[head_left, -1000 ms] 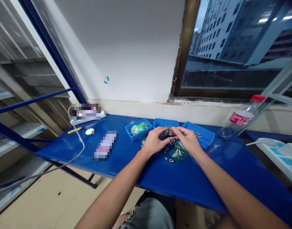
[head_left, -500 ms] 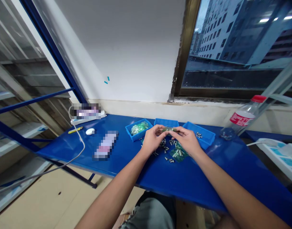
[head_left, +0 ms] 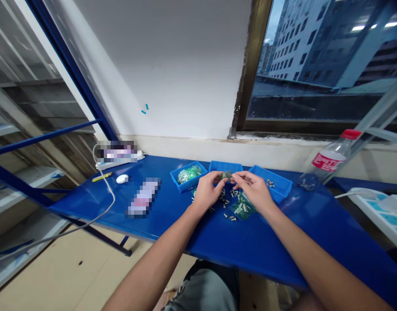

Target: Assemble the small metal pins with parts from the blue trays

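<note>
A small greenish clear plastic bag (head_left: 225,175) is held up between both hands, above the table's back half. My left hand (head_left: 209,186) is closed, pinching the bag's left end. At its other end, the curled fingers of my right hand (head_left: 254,188) grip the edge. What lies inside the bag is too small to make out. Below the hands are loose silver screws (head_left: 232,218), partly hidden by the fingers. Another green plastic bag (head_left: 242,210), with metal pieces on or in it, lies beside my right wrist.
Three blue bins stand behind: the left bin (head_left: 184,187) holds green packets, the middle bin (head_left: 226,165) is partly hidden, the right bin (head_left: 284,194) has screws. A bottle (head_left: 330,162) stands right. A blurred flat object (head_left: 143,198), white mouse-like item (head_left: 122,179) and cable (head_left: 112,196) lie left.
The bag has become more bunched, with less of it showing between the hands. My right hand's fingers have curled further around its right end.
</note>
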`<act>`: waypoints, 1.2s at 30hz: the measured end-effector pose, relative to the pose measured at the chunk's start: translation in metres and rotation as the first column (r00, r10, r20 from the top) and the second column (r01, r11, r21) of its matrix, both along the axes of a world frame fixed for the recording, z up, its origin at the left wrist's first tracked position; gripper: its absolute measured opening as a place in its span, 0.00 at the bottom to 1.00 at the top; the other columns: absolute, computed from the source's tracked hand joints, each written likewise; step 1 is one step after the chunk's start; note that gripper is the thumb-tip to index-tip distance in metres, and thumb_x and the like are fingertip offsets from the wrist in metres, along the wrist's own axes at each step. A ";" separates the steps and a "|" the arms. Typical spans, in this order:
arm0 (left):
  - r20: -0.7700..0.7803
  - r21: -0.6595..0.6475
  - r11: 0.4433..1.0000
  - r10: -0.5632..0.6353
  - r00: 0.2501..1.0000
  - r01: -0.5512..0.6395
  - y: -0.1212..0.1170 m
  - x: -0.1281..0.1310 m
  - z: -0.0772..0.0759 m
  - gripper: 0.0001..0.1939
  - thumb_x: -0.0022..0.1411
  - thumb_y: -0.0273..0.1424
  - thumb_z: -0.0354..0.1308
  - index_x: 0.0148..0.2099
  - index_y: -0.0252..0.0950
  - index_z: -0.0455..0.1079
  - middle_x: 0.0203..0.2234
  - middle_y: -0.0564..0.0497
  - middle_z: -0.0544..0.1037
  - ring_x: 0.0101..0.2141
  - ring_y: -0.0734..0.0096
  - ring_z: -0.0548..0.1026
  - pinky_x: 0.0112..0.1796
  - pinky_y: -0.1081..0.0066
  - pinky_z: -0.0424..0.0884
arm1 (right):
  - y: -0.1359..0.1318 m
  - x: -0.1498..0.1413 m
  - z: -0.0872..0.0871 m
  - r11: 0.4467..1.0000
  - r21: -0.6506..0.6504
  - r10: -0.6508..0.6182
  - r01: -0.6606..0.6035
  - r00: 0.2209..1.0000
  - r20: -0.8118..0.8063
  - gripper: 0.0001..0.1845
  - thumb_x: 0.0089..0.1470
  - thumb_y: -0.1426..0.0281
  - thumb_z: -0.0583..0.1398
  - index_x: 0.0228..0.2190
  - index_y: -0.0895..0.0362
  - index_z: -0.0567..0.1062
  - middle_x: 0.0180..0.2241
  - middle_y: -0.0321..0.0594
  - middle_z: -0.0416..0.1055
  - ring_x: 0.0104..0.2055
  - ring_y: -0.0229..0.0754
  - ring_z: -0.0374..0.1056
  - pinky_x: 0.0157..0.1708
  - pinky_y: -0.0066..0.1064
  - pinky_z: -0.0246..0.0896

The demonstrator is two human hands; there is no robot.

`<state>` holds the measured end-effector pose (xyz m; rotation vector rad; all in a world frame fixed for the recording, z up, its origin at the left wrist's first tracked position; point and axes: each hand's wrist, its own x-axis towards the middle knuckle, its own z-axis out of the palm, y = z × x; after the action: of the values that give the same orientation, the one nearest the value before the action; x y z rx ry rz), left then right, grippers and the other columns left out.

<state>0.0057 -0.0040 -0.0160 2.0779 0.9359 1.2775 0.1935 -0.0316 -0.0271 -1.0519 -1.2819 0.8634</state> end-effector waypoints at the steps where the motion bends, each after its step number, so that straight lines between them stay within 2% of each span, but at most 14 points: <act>1: 0.039 -0.031 1.000 0.003 0.999 -0.002 0.001 0.000 0.000 0.09 0.70 0.34 0.62 0.48 0.36 0.77 0.42 0.45 0.84 0.41 0.61 0.83 0.45 0.63 0.80 | 0.001 0.001 -0.001 1.000 0.002 -0.029 0.029 1.000 0.002 0.24 0.55 0.50 0.70 0.43 0.56 0.80 0.38 0.45 0.81 0.41 0.47 0.78 0.36 0.35 0.76; 4: 0.146 -0.115 0.991 -0.055 0.988 0.072 0.003 0.001 -0.003 0.12 0.69 0.35 0.64 0.51 0.36 0.74 0.42 0.45 0.85 0.42 0.60 0.84 0.47 0.62 0.81 | 0.004 0.003 -0.005 0.999 0.011 -0.047 0.046 0.998 0.040 0.28 0.51 0.52 0.73 0.49 0.55 0.80 0.42 0.44 0.80 0.42 0.46 0.77 0.41 0.36 0.76; 8: 0.187 -0.143 0.980 -0.111 0.976 0.139 0.003 0.002 -0.005 0.12 0.69 0.34 0.64 0.52 0.36 0.72 0.43 0.45 0.84 0.44 0.61 0.84 0.49 0.61 0.80 | 0.004 0.003 -0.006 0.998 0.067 0.008 -0.014 0.996 0.090 0.21 0.52 0.52 0.72 0.40 0.55 0.84 0.44 0.46 0.81 0.46 0.48 0.77 0.46 0.37 0.75; 11: 0.164 -0.106 0.992 -0.055 0.985 0.073 0.001 0.002 -0.002 0.15 0.68 0.35 0.65 0.53 0.36 0.71 0.45 0.44 0.82 0.45 0.61 0.82 0.48 0.61 0.81 | 0.002 0.002 -0.005 1.000 0.026 0.010 -0.011 0.999 0.040 0.21 0.52 0.52 0.72 0.39 0.56 0.83 0.40 0.45 0.82 0.41 0.47 0.77 0.41 0.36 0.75; 14: 0.123 -0.040 0.999 0.022 0.992 -0.017 0.000 0.001 0.001 0.17 0.68 0.35 0.66 0.55 0.36 0.71 0.50 0.41 0.79 0.45 0.62 0.81 0.44 0.63 0.81 | 0.001 0.002 -0.005 0.999 -0.010 -0.044 0.044 0.999 -0.022 0.22 0.52 0.51 0.72 0.38 0.56 0.81 0.38 0.44 0.82 0.38 0.46 0.77 0.34 0.33 0.74; 17: 0.071 -0.039 0.996 -0.076 0.995 0.079 -0.001 0.001 0.000 0.16 0.67 0.36 0.67 0.54 0.36 0.74 0.49 0.42 0.79 0.43 0.63 0.82 0.43 0.64 0.82 | 0.001 0.003 -0.004 0.999 -0.008 -0.051 0.051 0.998 -0.024 0.23 0.51 0.51 0.72 0.39 0.56 0.80 0.38 0.44 0.82 0.39 0.47 0.78 0.33 0.32 0.74; 19: 0.043 -0.077 0.981 -0.177 0.983 0.180 -0.001 0.002 -0.001 0.20 0.64 0.36 0.70 0.55 0.36 0.75 0.48 0.42 0.80 0.44 0.62 0.82 0.43 0.64 0.82 | -0.001 0.002 -0.002 1.000 -0.014 0.011 -0.011 1.000 -0.001 0.23 0.52 0.50 0.71 0.39 0.55 0.81 0.39 0.44 0.82 0.41 0.48 0.78 0.37 0.34 0.75; 21: 0.022 -0.099 0.977 -0.190 0.982 0.191 -0.002 0.002 -0.001 0.21 0.63 0.37 0.70 0.56 0.36 0.76 0.48 0.42 0.81 0.44 0.60 0.82 0.44 0.64 0.82 | -0.002 0.001 0.000 0.998 -0.019 0.068 -0.067 0.997 0.021 0.22 0.55 0.49 0.70 0.39 0.55 0.82 0.40 0.44 0.82 0.42 0.48 0.78 0.41 0.36 0.76; 23: 0.011 -0.108 0.984 -0.140 0.990 0.141 -0.001 0.001 0.000 0.17 0.66 0.38 0.67 0.53 0.35 0.77 0.45 0.43 0.83 0.43 0.60 0.83 0.44 0.63 0.82 | -0.003 -0.001 0.002 0.996 -0.017 0.091 -0.090 0.996 0.024 0.23 0.57 0.48 0.68 0.39 0.55 0.83 0.40 0.44 0.82 0.39 0.47 0.78 0.41 0.37 0.76; 26: -0.009 -0.093 0.994 -0.063 0.998 0.062 0.000 -0.002 0.003 0.11 0.68 0.37 0.64 0.49 0.36 0.78 0.41 0.45 0.85 0.40 0.60 0.83 0.43 0.63 0.81 | -0.003 -0.002 0.003 0.998 -0.006 0.060 -0.060 0.998 -0.003 0.24 0.57 0.47 0.67 0.39 0.54 0.83 0.39 0.44 0.82 0.36 0.46 0.78 0.37 0.37 0.77; 29: -0.079 0.029 0.998 0.054 0.995 -0.052 0.000 -0.009 0.010 0.11 0.69 0.33 0.63 0.52 0.37 0.78 0.42 0.45 0.85 0.40 0.61 0.82 0.44 0.62 0.80 | -0.002 0.000 0.003 1.000 0.010 -0.022 0.022 0.999 -0.024 0.24 0.56 0.46 0.68 0.37 0.55 0.82 0.38 0.46 0.82 0.37 0.47 0.77 0.32 0.36 0.75; 32: -0.152 0.197 0.974 0.144 0.978 -0.113 0.001 -0.024 0.021 0.13 0.71 0.29 0.58 0.55 0.39 0.78 0.48 0.44 0.82 0.47 0.60 0.80 0.49 0.59 0.78 | -0.001 0.002 0.003 0.998 0.011 -0.067 0.067 0.998 -0.006 0.25 0.56 0.45 0.67 0.36 0.56 0.81 0.35 0.46 0.81 0.34 0.46 0.76 0.29 0.34 0.72; 36: -0.182 0.292 0.916 0.336 0.924 -0.276 0.007 -0.055 0.035 0.18 0.71 0.25 0.54 0.58 0.40 0.76 0.50 0.45 0.79 0.49 0.61 0.78 0.53 0.61 0.75 | -0.002 0.001 0.003 0.998 -0.006 -0.068 0.068 0.997 0.033 0.26 0.55 0.44 0.67 0.35 0.56 0.80 0.33 0.45 0.81 0.30 0.43 0.74 0.28 0.33 0.70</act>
<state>-0.0494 0.0034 0.0191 2.3920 1.3022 1.4017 0.1943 -0.0336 -0.0246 -1.1135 -1.2633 0.8028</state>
